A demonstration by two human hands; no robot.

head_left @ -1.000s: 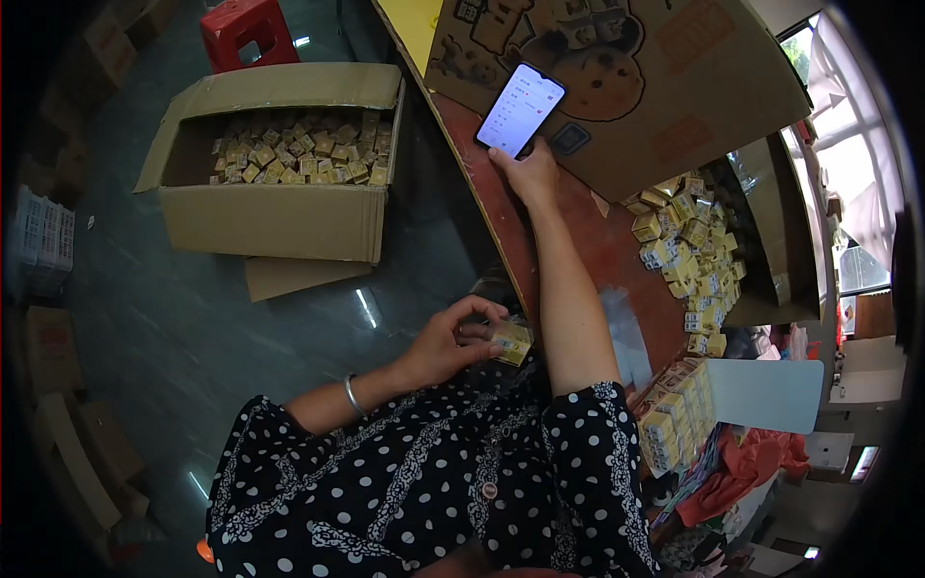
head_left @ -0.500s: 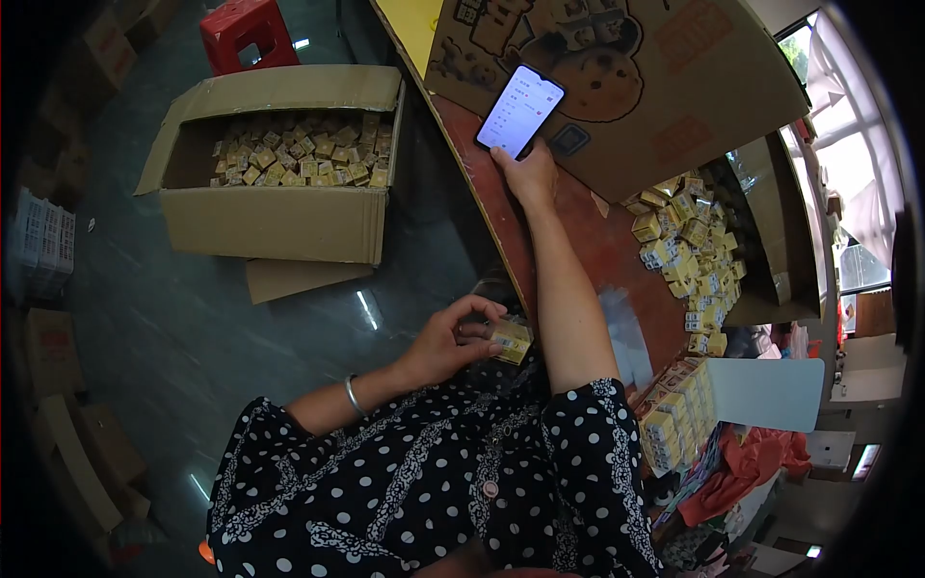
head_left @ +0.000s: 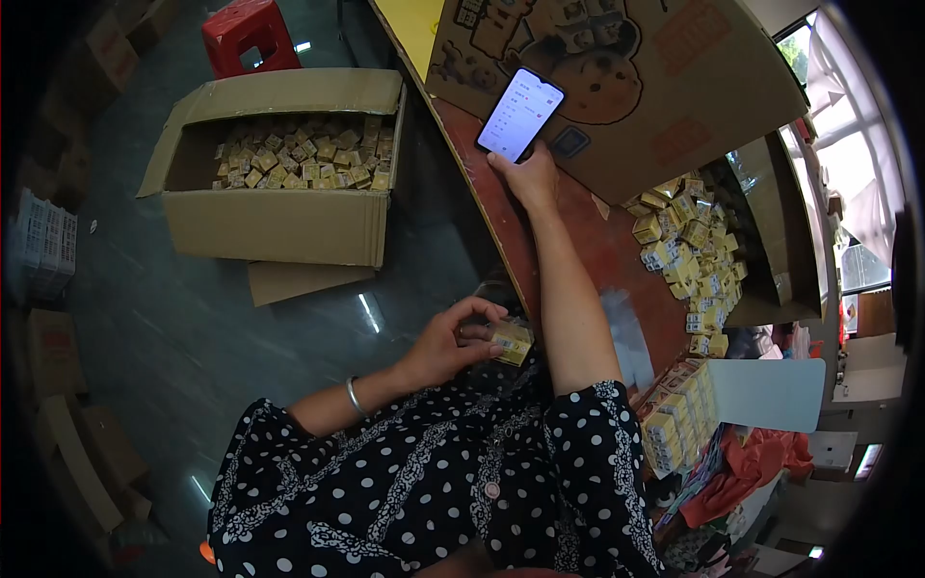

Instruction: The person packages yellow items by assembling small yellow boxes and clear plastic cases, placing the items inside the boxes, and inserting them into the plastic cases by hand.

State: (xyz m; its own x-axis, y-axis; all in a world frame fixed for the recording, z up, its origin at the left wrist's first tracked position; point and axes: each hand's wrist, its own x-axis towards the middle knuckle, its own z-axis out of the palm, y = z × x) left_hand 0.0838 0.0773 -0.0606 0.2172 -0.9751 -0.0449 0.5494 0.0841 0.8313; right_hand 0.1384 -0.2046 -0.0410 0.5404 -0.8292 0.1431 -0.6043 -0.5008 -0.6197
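In my left hand (head_left: 451, 345), a small yellow box (head_left: 512, 343) is gripped between thumb and fingers, low beside the table edge and just above my lap. My right hand (head_left: 529, 177) reaches over the red tabletop (head_left: 501, 207) and holds a smartphone (head_left: 520, 114) with its screen lit. The phone is tilted in front of a large printed carton (head_left: 665, 87). A heap of small yellow boxes (head_left: 686, 241) lies on the table to the right of my right forearm. Closer to me stands a tray of yellow boxes in rows (head_left: 678, 416), with a pale flap beside it.
On the floor at left, an open cardboard box (head_left: 279, 226) holds many small yellow boxes. Behind it stands a red stool (head_left: 248, 39). A white crate (head_left: 48, 246) and cartons line the far left. Red cloth (head_left: 747, 472) lies at lower right.
The view has shifted very slightly. Both hands keep their places, with the phone and the small yellow box still held.
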